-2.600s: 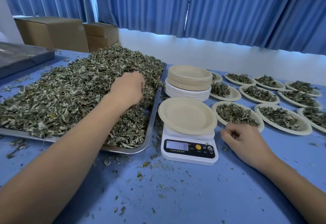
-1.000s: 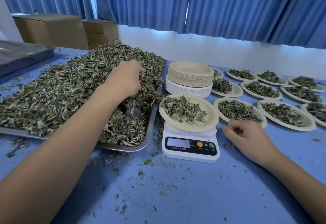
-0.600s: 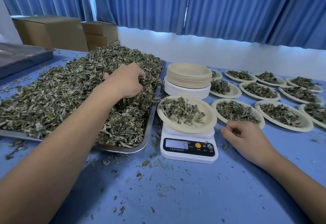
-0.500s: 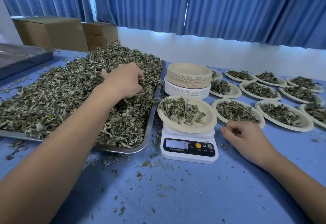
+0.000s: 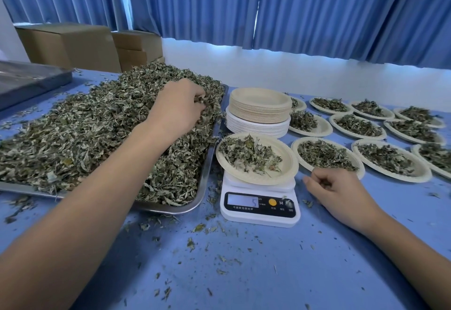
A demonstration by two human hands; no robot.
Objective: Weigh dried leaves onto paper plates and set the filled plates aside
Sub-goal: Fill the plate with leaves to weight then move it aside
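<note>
the left hand [image 5: 178, 110] is sunk in the heap of grey-green dried leaves [image 5: 85, 134] on the shallow steel tray [image 5: 206, 170], fingers curled tight on a pinch. the round beige paper plate [image 5: 289, 163], partly filled, sits on the white digital scale [image 5: 260, 208] just right of that hand, so the left is nearer. the right hand [image 5: 341, 195] rests on the blue counter [image 5: 244, 273] beside the scale, fingers loosely curled, nothing plainly held.
</note>
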